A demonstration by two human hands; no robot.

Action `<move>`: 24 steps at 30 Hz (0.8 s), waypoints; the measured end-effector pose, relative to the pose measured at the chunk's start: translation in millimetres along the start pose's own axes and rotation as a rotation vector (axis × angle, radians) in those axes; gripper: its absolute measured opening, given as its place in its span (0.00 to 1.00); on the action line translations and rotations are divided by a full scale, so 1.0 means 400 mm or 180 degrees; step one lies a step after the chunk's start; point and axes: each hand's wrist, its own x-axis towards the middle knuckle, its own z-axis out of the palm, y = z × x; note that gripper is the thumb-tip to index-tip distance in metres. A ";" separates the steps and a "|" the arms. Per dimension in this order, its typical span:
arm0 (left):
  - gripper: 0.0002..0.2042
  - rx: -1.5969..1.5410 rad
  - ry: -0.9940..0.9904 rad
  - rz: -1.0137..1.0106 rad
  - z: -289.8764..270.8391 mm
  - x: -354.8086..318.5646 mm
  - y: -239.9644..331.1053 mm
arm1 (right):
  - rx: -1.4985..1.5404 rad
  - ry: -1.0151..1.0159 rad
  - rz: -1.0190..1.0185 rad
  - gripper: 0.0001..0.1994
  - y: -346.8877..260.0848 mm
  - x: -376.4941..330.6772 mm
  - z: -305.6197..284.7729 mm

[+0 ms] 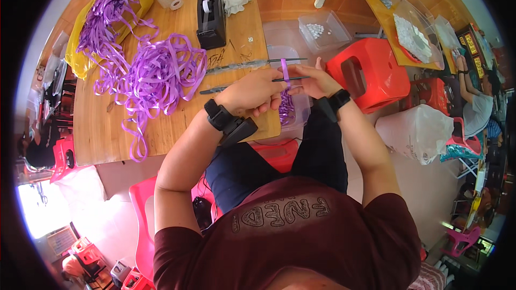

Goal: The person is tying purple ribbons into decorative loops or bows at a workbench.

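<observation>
Two thin dark rods stick out past the table's right edge; the far rod [293, 59] is taped down with clear tape, and the near rod [299, 78] runs between my hands. A strip of purple ribbon [285, 71] stands across both rods. My left hand [251, 90] is closed at the ribbon's left side, its lower fingers curled; its fingertips are partly hidden. From the right, my right hand [318, 81] reaches in with fingers stretched beside the ribbon and thumb raised apart. Below the hands, a clear plastic bin [304, 115] holds small purple ribbon pieces [286, 108].
On the wooden table [177, 142] lie a heap of purple ribbon [161, 70], a yellow bag [80, 56] full of ribbon, a black tape dispenser [210, 21] and a tape roll [176, 4]. A red stool [376, 70] and white bag [416, 131] stand at right.
</observation>
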 end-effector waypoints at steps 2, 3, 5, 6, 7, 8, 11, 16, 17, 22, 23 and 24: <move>0.17 -0.0067 0.0014 0.0013 0.001 0.001 0.002 | 0.0479 -0.0089 -0.0253 0.16 0.038 0.031 -0.018; 0.17 -0.0053 0.0012 -0.0007 0.003 0.000 0.005 | 0.0502 -0.0092 -0.0261 0.16 0.049 0.041 -0.030; 0.16 -0.0059 0.0042 0.0002 0.007 -0.005 0.014 | 0.0544 -0.0296 -0.0356 0.15 0.064 0.057 -0.051; 0.16 -0.0054 0.0039 -0.0011 0.009 -0.006 0.017 | 0.0558 -0.0296 -0.0359 0.15 0.073 0.064 -0.060; 0.17 -0.0045 0.0068 -0.0013 0.011 -0.009 0.019 | 0.0590 -0.0283 -0.0315 0.15 0.079 0.071 -0.058; 0.17 -0.0036 0.0094 -0.0012 0.012 -0.010 0.019 | 0.0621 -0.0268 -0.0273 0.15 0.084 0.077 -0.056; 0.17 -0.0075 -0.0043 -0.0026 0.006 -0.004 0.015 | 0.0739 -0.0545 -0.0332 0.14 0.094 0.098 -0.025; 0.15 -0.0112 -0.0007 0.0058 0.002 -0.006 0.008 | 0.0556 -0.0708 -0.0345 0.14 0.049 0.090 0.021; 0.18 -0.0070 -0.0038 0.0033 0.002 -0.005 0.007 | 0.0366 -0.0633 -0.0401 0.14 0.043 0.087 0.022; 0.17 0.0111 0.0019 0.0038 0.007 -0.006 0.015 | 0.0715 -0.0248 -0.0310 0.14 0.056 0.068 0.024; 0.17 0.0138 0.0021 0.0021 0.008 -0.006 0.015 | 0.1029 -0.0345 -0.0433 0.15 0.059 0.065 0.026; 0.17 0.0146 0.0029 0.0030 0.010 -0.006 0.015 | 0.1020 -0.0354 -0.0441 0.15 0.058 0.063 0.026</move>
